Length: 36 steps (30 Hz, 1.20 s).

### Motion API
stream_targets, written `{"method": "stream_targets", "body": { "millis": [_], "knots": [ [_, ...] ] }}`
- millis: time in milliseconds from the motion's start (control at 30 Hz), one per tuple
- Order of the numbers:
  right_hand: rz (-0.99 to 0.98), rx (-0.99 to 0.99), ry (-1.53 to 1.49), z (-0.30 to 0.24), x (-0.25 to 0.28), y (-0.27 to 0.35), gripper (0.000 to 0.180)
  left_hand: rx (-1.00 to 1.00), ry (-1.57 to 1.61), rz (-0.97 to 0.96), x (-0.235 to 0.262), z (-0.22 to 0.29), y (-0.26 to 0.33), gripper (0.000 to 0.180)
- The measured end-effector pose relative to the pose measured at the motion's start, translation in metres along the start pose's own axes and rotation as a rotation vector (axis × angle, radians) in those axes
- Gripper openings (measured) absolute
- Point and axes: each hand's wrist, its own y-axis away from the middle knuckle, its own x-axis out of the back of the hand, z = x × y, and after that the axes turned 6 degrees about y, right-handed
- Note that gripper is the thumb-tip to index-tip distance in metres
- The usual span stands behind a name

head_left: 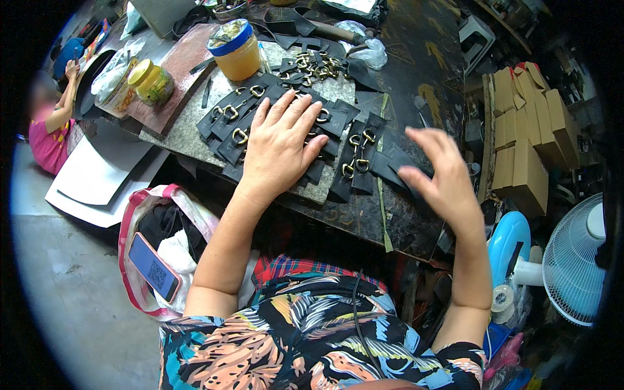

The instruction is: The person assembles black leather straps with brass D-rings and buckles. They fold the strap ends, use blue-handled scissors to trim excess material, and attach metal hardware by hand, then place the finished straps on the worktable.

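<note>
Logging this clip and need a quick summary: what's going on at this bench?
A person seated at a dark workbench presses the left hand flat on a row of black straps with brass D-rings laid on a stone slab. The right hand hovers open, holding nothing, beside more straps. An open jar of yellowish glue stands behind them.

even daylight, dark fisheye rim
</note>
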Motion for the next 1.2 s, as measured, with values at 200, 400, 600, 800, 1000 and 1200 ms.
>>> {"method": "stream_targets", "body": {
  "millis": [200,400,600,800,1000,1200],
  "knots": [
    [-0.093,0.069,-0.211,0.008,-0.006,-0.104,0.035,-0.012,0.041,0.041,0.002,-0.003,-0.002,0.051],
    [-0.136,0.013,-0.208,0.009,-0.012,-0.090,0.033,-0.014,0.066,0.022,0.002,-0.008,-0.001,0.053],
    [-0.144,-0.127,0.013,0.007,-0.004,0.012,0.057,-0.078,0.078,0.179,-0.005,-0.009,0.001,0.057],
    [0.155,-0.271,-0.202,0.007,-0.020,0.054,0.045,-0.155,-0.103,0.367,0.024,0.016,0.009,0.038],
    [0.255,-0.327,-0.144,0.014,-0.021,0.054,0.025,-0.352,0.222,0.351,0.017,0.069,0.014,0.029],
    [0.128,-0.225,-0.354,-0.007,0.001,0.074,0.020,-0.298,0.415,0.270,-0.001,0.098,0.028,0.040]
  ]
}}
